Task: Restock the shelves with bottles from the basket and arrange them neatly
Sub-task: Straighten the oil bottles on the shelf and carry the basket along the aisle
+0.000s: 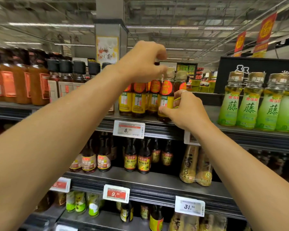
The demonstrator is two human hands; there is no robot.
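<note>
A supermarket aisle is seen under a grid ceiling with strip lights, and dark metal shelving fills the view. On the top shelf (158, 125) a cluster of small yellow-labelled bottles (138, 100) is stood upright, and the front right one of them, the yellow-labelled bottle (166, 99), is held near the shelf's front edge. The fingers (163, 111) of the right hand (187, 109) are curled round its lower body, with the thumb laid low across the label and a ring worn on one finger; the wrist is bent upward and the bare forearm is stretched in from the lower right. The fingers of the left hand (145, 62) are drawn together in a pinch at the pale cap of the same bottle, though blur keeps the exact contact from being made out; the hand is arched above the cluster and its forearm is stretched in from the lower left. The bottles are filled with a dark amber liquid. To the right, tall green-labelled bottles (250, 104) holding a pale yellow-green liquid are lined up on the same shelf, and to the left dark-capped bottles (65, 77) are ranged beside orange-labelled ones. Price tags (128, 129) are clipped to the shelf edges. On the shelf below, dark sauce bottles (137, 160) and gold-wrapped bottles (196, 165) are stood.
</note>
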